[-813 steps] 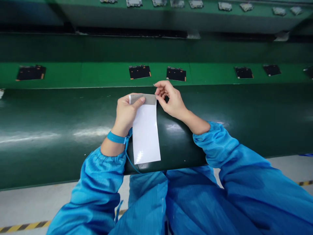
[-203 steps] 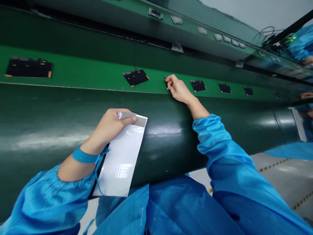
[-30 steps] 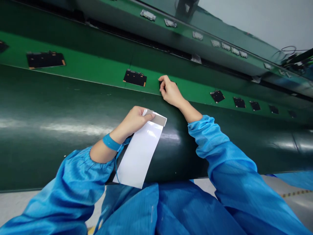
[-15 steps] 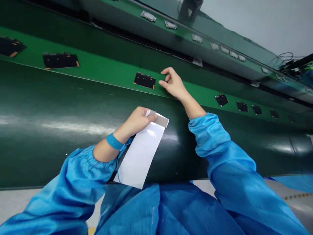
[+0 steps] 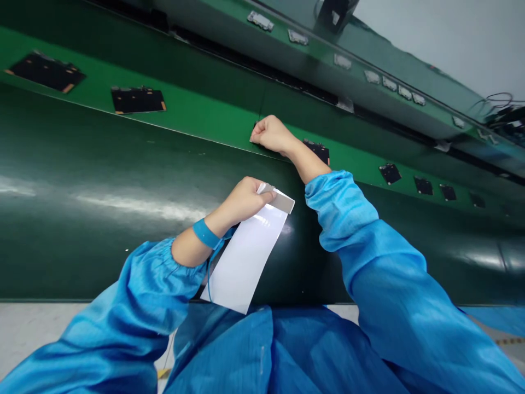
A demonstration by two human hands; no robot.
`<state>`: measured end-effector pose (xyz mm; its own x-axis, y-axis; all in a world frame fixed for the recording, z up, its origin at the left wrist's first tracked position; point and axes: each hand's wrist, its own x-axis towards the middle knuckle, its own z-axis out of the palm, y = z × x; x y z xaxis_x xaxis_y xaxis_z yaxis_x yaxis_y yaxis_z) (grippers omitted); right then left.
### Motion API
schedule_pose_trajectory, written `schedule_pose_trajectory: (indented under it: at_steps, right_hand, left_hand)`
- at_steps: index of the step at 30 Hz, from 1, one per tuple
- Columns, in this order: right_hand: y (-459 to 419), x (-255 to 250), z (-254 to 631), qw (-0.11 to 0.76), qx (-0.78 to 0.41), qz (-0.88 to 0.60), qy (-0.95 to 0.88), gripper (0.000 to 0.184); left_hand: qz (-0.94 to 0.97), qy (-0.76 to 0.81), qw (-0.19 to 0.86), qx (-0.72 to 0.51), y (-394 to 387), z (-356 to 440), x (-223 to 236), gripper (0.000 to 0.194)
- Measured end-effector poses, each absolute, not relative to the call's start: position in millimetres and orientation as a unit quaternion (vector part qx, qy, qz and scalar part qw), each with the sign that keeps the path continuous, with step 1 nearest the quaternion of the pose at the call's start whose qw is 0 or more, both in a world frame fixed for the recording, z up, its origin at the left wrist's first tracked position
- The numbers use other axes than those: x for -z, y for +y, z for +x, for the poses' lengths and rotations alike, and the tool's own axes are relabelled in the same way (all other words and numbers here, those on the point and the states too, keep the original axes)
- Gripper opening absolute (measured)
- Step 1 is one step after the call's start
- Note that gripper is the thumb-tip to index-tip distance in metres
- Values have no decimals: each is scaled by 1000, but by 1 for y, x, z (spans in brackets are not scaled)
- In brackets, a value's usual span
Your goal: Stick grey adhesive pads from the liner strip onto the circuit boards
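Observation:
My left hand [image 5: 251, 200] pinches a white sheet [image 5: 246, 254] by a grey strip across its upper end. The sheet slants down towards my lap, its glossy face up. Farther out, my right hand [image 5: 271, 134] is closed, thumb and fingers pressed together, over the green belt. A dark board [image 5: 255, 127] is mostly hidden behind it, so whether the fingers grip it or something small cannot be seen. Just right of that wrist lies another black board [image 5: 318, 150], partly covered by my forearm.
Black boards with orange corners [image 5: 138, 100] lie along the green belt [image 5: 197, 117] on both sides. Small grey metal-looking parts [image 5: 260, 21] line a higher ledge behind. A dark green, shiny surface [image 5: 102, 191] lies between the belt and me.
My right hand has closed from a loose, open curl and come over the board that was left of it. The boards at left appear farther right. My left hand still holds the sheet.

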<state>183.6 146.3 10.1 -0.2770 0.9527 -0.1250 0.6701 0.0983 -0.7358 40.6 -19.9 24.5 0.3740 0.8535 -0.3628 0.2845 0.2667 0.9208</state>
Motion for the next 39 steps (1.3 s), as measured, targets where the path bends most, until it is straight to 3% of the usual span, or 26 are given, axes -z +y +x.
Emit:
schedule_pose_trajectory:
  at_steps: [13,21,28,39]
  right_hand:
    - [148,-3,206,171,-305,-587,-730,12]
    - [133,-2,218,170,-138,-625,-750,25]
    - [9,-18,241,297,-382,-464,-742,17]
    - [-12,3,238,336,-436,-478,-685,17]
  left_hand:
    - [543,502,626,-246,-20,41,-22,30]
    - [532,511,627,-247,-17,40,-20,34]
    - [535,518,611,-269,-19,42,-21,29]
    - [543,515,623,-228,-19,39,-24,39]
